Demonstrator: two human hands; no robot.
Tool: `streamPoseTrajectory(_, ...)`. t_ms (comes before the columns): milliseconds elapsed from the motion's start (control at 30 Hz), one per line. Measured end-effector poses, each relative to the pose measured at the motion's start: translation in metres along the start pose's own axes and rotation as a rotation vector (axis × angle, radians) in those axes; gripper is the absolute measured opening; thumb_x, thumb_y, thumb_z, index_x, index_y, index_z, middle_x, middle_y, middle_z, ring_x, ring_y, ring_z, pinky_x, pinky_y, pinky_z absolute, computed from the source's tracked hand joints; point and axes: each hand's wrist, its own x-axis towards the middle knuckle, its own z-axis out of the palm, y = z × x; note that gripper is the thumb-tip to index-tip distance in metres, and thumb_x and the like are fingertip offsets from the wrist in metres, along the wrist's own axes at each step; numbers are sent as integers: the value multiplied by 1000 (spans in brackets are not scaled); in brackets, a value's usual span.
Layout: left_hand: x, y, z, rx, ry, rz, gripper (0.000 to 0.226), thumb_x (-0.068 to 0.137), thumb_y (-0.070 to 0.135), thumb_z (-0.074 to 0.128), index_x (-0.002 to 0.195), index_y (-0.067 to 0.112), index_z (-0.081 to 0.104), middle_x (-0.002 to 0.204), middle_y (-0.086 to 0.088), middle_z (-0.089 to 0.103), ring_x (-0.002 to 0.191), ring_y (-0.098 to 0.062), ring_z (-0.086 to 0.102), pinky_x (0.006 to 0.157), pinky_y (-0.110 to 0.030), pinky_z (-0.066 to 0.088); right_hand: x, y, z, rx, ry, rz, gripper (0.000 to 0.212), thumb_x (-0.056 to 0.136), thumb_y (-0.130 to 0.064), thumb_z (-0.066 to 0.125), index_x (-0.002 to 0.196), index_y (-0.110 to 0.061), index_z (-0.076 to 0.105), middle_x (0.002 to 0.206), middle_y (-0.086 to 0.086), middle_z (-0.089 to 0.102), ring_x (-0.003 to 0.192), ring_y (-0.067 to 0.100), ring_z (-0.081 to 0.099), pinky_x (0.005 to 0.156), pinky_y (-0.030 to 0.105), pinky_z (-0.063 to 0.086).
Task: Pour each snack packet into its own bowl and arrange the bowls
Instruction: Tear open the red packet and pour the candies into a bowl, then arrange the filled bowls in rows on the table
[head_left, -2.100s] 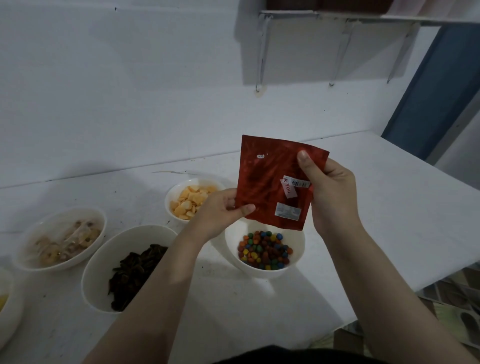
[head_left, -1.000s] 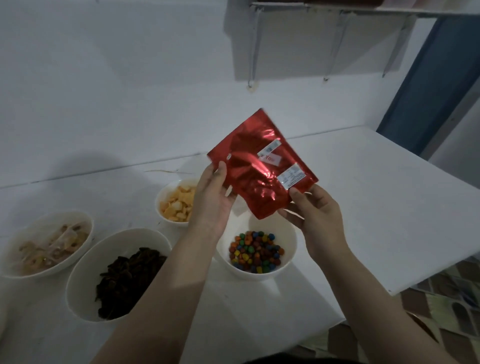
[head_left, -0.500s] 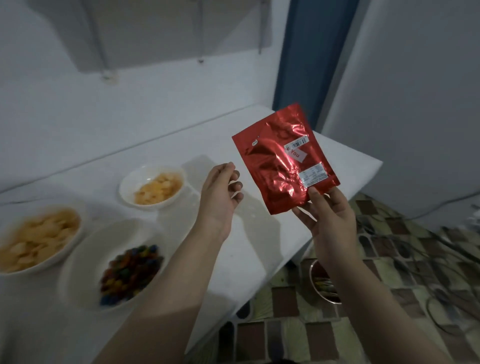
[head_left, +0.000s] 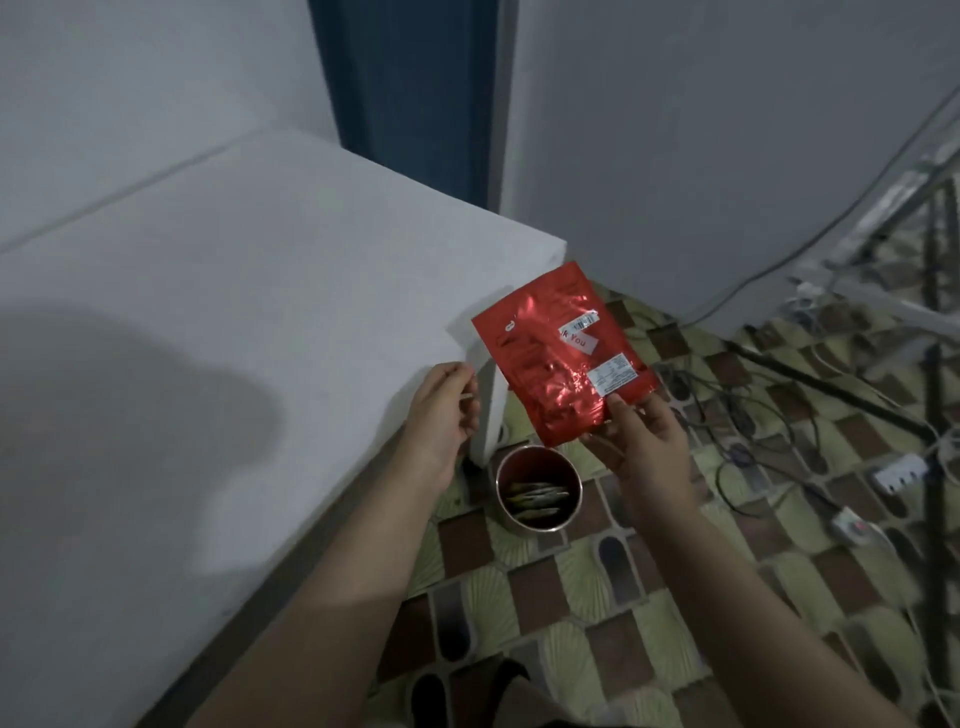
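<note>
Packet (head_left: 563, 356), shiny red foil, crinkled, white labels, pinched by right hand (head_left: 641, 447)

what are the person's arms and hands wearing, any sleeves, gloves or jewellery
Both forearms are bare as far as the frame shows, with no sleeves in view. The left hand and right hand have no gloves. No rings, watch or bracelets are visible on the sides facing the camera, and no markings show.
</note>
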Motion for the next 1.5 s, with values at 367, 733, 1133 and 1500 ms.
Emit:
streamPoseTrajectory(367, 111, -182, 36, 241, 24, -356, 11, 99, 22, 48, 94, 20, 58, 73, 6, 54, 60, -8, 49, 58, -24, 38, 116, 164, -113, -159, 298, 347, 17, 96, -14, 61, 112, -9, 62, 117, 21, 66, 87, 28, 73, 63, 30, 59)
streamPoseTrajectory(733, 250, -400, -13, 372, 14, -393, 13, 100, 23, 47, 101, 22, 60, 79, 6, 57, 67, -8, 53, 61, -23, 41, 248, 430, -148, -366, 313, 481, 9, 84, -17, 71, 92, -17, 68, 90, 4, 72, 91, 26, 69, 72, 38, 60)
streamPoseTrajectory(1133, 173, -276, 46, 497, -125, -81, 14, 101, 30, 46, 100, 32, 59, 104, 13, 68, 98, -8, 65, 85, -36, 50, 179, 256, -65, -419, 299, 27, 23, 101, -30, 44, 92, -24, 64, 87, -1, 70, 80, 17, 67, 76, 45, 59)
streamPoseTrajectory(1500, -9, -3, 61, 303, -65, 519, 11, 102, 15, 45, 102, 20, 55, 93, 4, 63, 87, -16, 63, 80, -31, 53, 8, -19, 47, -362, -180, -637, 17, 101, -12, 50, 91, -13, 64, 76, -10, 61, 68, 5, 58, 61, 18, 45)
